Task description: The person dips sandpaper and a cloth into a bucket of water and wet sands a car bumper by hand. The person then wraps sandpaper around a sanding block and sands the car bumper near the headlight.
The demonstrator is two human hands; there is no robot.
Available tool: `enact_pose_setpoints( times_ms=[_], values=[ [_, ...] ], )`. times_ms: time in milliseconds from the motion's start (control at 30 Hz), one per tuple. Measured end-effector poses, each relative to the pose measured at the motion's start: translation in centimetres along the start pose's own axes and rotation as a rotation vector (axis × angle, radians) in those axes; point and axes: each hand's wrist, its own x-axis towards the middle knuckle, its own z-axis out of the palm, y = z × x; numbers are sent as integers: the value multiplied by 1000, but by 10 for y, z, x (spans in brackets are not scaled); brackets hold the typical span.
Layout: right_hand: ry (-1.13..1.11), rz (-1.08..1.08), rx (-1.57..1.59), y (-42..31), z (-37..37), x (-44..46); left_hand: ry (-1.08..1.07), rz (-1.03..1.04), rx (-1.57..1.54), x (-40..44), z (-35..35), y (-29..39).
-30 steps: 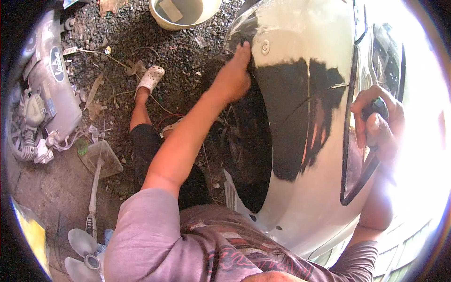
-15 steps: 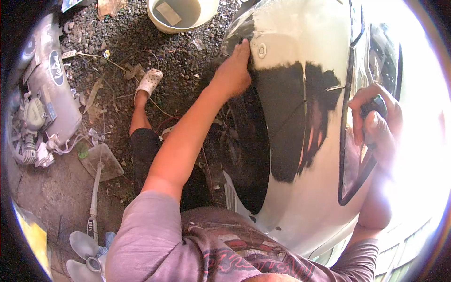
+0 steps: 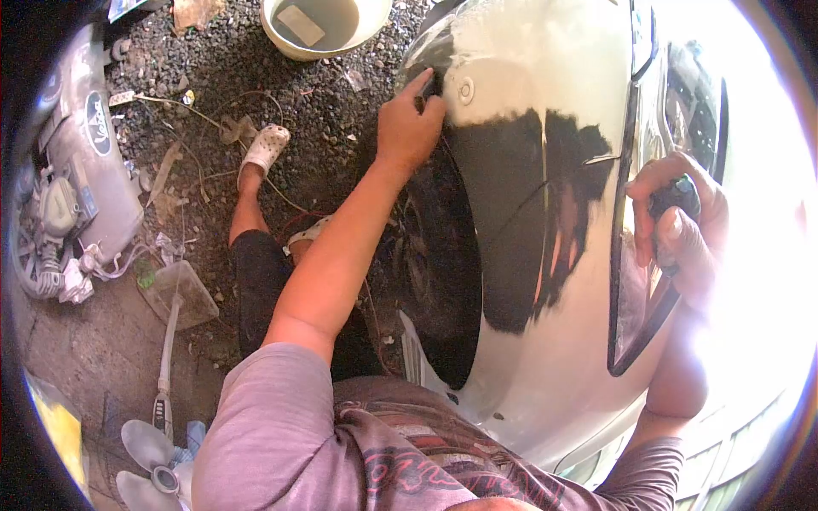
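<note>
Against the dark wheel-arch edge of the pale car [image 3: 545, 51], my left hand [image 3: 409, 128] has its index finger stretched forward and its thumb bent in. Something dark, too hidden to name, shows between finger and thumb. Below lies a dark grey patch [image 3: 511, 213] on the body panel, with streaky edges. My right hand [image 3: 690, 221], at the window on the right, is closed around a dark green lumpy object [image 3: 673, 204].
A pale bucket [image 3: 277, 38] of cloudy water with a light block in it stands on gravel. At the left are a grey Vespa part [image 3: 115, 187], cables and a fan [image 3: 153, 447]. The black tyre [image 3: 443, 272] is beside my legs; a white clog [image 3: 268, 146] is on my foot.
My left hand has shifted slightly left and its thumb now stands apart from the index finger. My right hand still grips the dark green object. The whole view has shifted slightly.
</note>
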Motion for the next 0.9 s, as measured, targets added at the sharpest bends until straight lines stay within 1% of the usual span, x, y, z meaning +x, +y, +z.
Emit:
enact_pose_setpoints(
  times_ms=[33,67,133,167,233,267,367,433,467,533,633,733,767,867,900],
  values=[
    [1,2,1,0,1,0,-30,-73,12,-3,-5,7],
    [16,9,17,-2,4,0,-35,-73,13,-3,-3,4],
    [31,22,36,-2,3,-1,-4,82,225,-6,1,-3],
    [7,14,34,-2,0,0,-6,81,226,-6,4,-6],
    [-18,4,30,-2,0,0,139,208,317,-4,11,-9],
    [23,10,28,-2,4,-1,139,206,317,-2,14,-10],
    [68,23,23,-2,6,0,94,204,313,4,15,-6],
    [70,35,26,-1,5,0,-6,192,286,4,13,-6],
    [77,31,12,0,5,0,-5,191,286,1,13,-9],
    [82,24,-4,0,4,3,-7,325,228,-7,17,-16],
    [100,50,5,2,6,1,-84,240,246,34,17,-27],
    [100,39,21,4,0,5,-114,293,223,16,13,-20],
    [89,36,25,5,0,4,-171,313,205,1,10,-13],
    [71,32,36,7,3,4,-220,311,255,-12,6,-1],
    [77,14,40,7,3,4,-258,236,288,0,5,2]
  ],
)
